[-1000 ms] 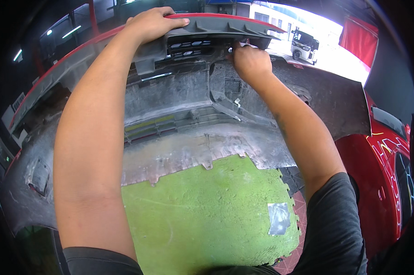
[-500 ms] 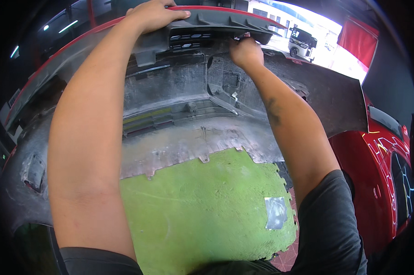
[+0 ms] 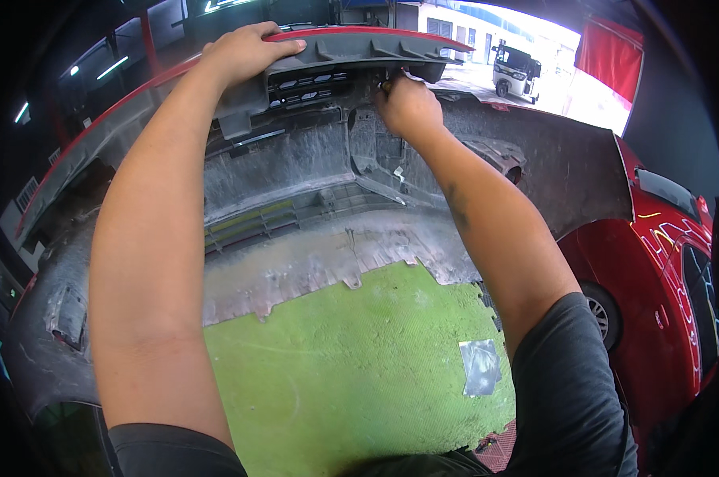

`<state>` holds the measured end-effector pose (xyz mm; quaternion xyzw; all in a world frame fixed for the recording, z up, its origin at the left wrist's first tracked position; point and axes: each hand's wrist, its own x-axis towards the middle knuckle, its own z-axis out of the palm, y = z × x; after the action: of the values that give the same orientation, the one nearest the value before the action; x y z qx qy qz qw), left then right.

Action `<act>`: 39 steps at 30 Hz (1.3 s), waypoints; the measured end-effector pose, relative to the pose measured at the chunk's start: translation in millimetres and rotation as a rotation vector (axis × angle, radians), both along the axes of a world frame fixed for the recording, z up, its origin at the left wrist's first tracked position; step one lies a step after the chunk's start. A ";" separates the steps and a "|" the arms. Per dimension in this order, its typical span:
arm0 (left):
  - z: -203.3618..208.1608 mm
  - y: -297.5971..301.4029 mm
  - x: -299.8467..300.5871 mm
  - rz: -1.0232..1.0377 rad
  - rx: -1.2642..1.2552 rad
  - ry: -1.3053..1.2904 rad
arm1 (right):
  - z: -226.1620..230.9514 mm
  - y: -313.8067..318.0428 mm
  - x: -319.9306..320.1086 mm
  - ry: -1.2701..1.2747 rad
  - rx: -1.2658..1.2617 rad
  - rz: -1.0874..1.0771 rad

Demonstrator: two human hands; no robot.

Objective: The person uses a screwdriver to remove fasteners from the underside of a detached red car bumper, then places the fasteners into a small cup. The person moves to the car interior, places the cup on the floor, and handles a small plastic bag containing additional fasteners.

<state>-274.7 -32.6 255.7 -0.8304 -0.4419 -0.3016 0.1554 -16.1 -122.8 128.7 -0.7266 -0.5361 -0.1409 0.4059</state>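
Note:
A large car bumper (image 3: 288, 246) stands with its dark, dusty inner side toward me; a red rim runs along its top edge. My left hand (image 3: 248, 54) grips that top edge at the upper left, thumb on the near side and fingers over the rim. Right of the slotted grille section (image 3: 308, 91), my right hand (image 3: 412, 106) is closed just under the top edge. A small dark and yellowish bit shows at its fingers, too hidden to name.
Green matting (image 3: 359, 374) covers the floor, with a grey sheet (image 3: 479, 368) lying on it at the right. A red car (image 3: 634, 306) stands close on the right. Beyond the bumper, a three-wheeled vehicle (image 3: 517, 71) and a red banner (image 3: 610, 60) are outside.
The view has tilted slightly, so the bumper's top edge sits lower and further left. My left hand keeps its grip. My right hand, still closed, has turned a little at the same spot.

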 end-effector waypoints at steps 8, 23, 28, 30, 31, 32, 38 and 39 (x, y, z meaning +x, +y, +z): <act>-0.6 0.6 4.1 -0.010 0.049 -0.012 | 0.8 2.7 3.0 0.006 -0.006 -0.025; 13.9 22.5 -22.7 0.005 -0.004 0.024 | -234.7 -261.4 10.9 0.470 -0.385 0.204; 12.1 18.2 -21.8 0.050 0.046 0.060 | -331.0 -393.6 1.5 0.689 -0.190 0.142; 15.3 16.6 -39.6 0.096 0.044 0.095 | -329.0 -423.9 -3.8 0.781 -0.247 0.059; 15.1 13.4 -46.9 0.126 0.058 0.109 | -328.2 -435.9 -4.8 0.825 -0.275 0.011; 15.9 9.5 -50.3 0.151 0.074 0.116 | -330.4 -444.8 -1.9 0.821 -0.275 -0.002; 35.6 -10.0 -59.4 0.185 0.043 0.160 | -327.1 -475.4 8.9 0.754 -0.228 0.027; 38.6 -11.7 -60.3 0.148 -0.013 0.181 | -326.0 -478.2 10.4 0.737 -0.269 0.026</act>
<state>-335.1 -44.4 294.3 -0.8204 -0.4882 -0.2100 0.2111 -5.7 -601.0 -197.3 -0.7684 -0.3771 0.2063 0.4742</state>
